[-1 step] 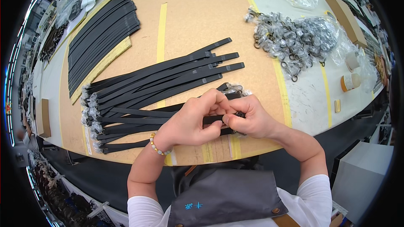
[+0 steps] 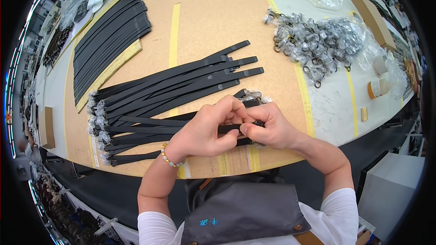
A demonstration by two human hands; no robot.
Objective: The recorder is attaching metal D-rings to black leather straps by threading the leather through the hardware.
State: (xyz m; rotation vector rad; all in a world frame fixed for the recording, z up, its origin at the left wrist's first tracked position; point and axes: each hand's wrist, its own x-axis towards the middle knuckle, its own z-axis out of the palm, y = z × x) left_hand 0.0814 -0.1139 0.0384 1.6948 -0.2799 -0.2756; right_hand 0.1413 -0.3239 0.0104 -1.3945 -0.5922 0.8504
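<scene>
My left hand (image 2: 213,124) and my right hand (image 2: 271,127) meet over the near part of the table. Between their closed fingertips is the end of a black strap (image 2: 227,129). Dark metal hardware shows just beyond my right fingers, its exact shape mostly covered. Under and left of my hands, several more black straps (image 2: 150,97) lie fanned out. Their left ends carry clasps in clear plastic wrap (image 2: 101,122). Another wrapped metal clasp (image 2: 253,95) lies right behind my fingers.
At the right is a heap of plastic-wrapped metal clasps (image 2: 318,41). An amber-filled jar (image 2: 378,89) and a cardboard box (image 2: 373,22) stand beyond it. Flat black strips (image 2: 111,41) lie at the far left. The table's near edge (image 2: 218,177) runs before my apron.
Almost nothing differs; my left hand has shifted very slightly, with the fingertips of both hands still together at the strap end.
</scene>
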